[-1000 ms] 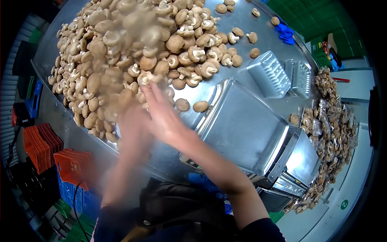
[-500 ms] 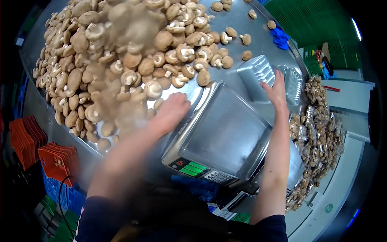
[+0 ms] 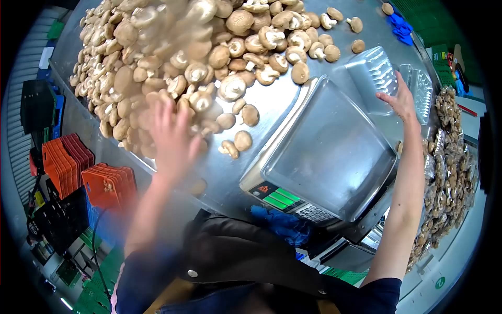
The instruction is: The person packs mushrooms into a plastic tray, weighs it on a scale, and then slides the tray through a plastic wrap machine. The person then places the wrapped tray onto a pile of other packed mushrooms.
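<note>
My left hand is spread over the lower edge of a large heap of brown mushrooms, its fingers apart and slightly blurred. On the right, my right hand has its thumb and fingers around the near end of a clear plastic tray. A second clear tray lies just beyond that hand. Between my arms stands a scale with a bare metal pan and a green display. A few loose mushrooms lie between the heap and the scale.
Packed mushrooms are piled at the right. Blue gloves lie at the far table edge, and blue crumpled material sits below the scale. Orange crates stand at the lower left. A green crate wall rises at the upper right.
My left hand has moved left, away from the scale, and its fingers have spread over the heap. The camera view has shifted, so the scale and trays appear farther right. My right hand remains at the tray.
</note>
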Motion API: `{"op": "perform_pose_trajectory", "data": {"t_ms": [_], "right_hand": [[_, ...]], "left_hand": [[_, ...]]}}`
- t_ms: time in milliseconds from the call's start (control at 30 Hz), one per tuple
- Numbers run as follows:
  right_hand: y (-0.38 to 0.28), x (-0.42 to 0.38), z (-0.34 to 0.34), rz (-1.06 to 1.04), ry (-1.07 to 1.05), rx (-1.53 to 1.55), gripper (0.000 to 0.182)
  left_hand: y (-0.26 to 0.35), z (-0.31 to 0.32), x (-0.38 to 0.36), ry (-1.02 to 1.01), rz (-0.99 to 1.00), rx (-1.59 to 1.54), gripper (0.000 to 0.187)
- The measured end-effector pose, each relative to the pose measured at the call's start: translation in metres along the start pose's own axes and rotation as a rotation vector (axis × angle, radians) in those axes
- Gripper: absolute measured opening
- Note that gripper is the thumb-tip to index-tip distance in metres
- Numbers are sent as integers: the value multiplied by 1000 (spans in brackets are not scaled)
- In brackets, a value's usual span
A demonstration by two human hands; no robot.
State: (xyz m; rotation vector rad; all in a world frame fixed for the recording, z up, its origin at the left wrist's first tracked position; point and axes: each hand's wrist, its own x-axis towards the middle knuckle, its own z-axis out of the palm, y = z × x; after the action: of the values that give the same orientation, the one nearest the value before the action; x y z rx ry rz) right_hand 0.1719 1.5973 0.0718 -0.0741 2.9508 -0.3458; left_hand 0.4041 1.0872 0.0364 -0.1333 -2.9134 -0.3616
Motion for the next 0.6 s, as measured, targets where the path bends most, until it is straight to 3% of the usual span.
{"op": "perform_pose_trajectory", "data": {"t_ms": [133,233,333,433,500,533,600], "right_hand": [[23,-1,20,-59,186,-84,95],[-5,-16,14,-27,232,-79,91],[-3,-21,21,-130,337,-230,85],[-13,-24,17,-159,367,-233,76],[-21,-29,7,-69,303,-96,70],[-12,-26,7,-70,343,-101,56],[2,-22,-4,6,331,-186,50]], "left_hand": [[5,-10,-84,-264,239,-195,63],[13,-35,-120,-521,93,-239,62],[18,-32,-132,-547,-34,-270,52],[15,-26,-130,-482,-63,-337,42],[16,-28,-119,-282,-75,-431,38],[14,-28,-111,-210,-73,-436,38],[5,-28,-86,-17,-38,-412,39]]}}
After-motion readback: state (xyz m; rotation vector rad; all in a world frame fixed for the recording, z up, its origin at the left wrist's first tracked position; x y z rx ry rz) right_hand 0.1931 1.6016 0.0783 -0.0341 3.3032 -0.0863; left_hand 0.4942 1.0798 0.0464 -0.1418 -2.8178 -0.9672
